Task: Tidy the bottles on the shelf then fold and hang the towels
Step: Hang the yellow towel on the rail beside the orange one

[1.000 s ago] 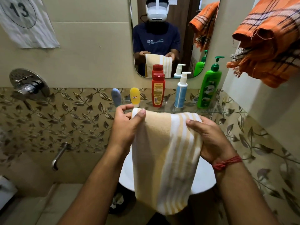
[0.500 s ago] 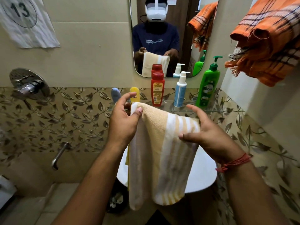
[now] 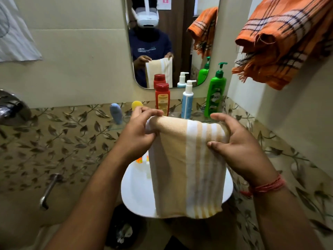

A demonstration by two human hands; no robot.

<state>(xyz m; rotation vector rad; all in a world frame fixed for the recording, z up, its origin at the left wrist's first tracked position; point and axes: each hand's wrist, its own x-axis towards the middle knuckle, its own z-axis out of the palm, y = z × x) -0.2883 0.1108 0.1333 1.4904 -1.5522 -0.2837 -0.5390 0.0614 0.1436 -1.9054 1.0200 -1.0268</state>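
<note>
The mirror [image 3: 173,42] on the cream wall reflects the person holding the towel. An orange checked towel [image 3: 284,38] hangs bunched at the upper right. Below the hands sits a white sink [image 3: 137,195]. The folded beige towel [image 3: 185,165] with white stripes hangs in front of the sink, held up by its top fold at both ends. The left hand [image 3: 138,136] has its grip curled round the towel's left top corner, fingers over the fold and thumb beneath. The right hand [image 3: 239,147] pinches the striped right end, thumb on the front and fingers behind. On the glass shelf [image 3: 115,126] behind stand, in a row, a green pump bottle [image 3: 215,95], a blue pump bottle [image 3: 187,103], a red bottle [image 3: 162,100], a grey-blue tube [image 3: 116,113] and a yellow tube [image 3: 137,105], partly hidden by the left hand's fingers.
</note>
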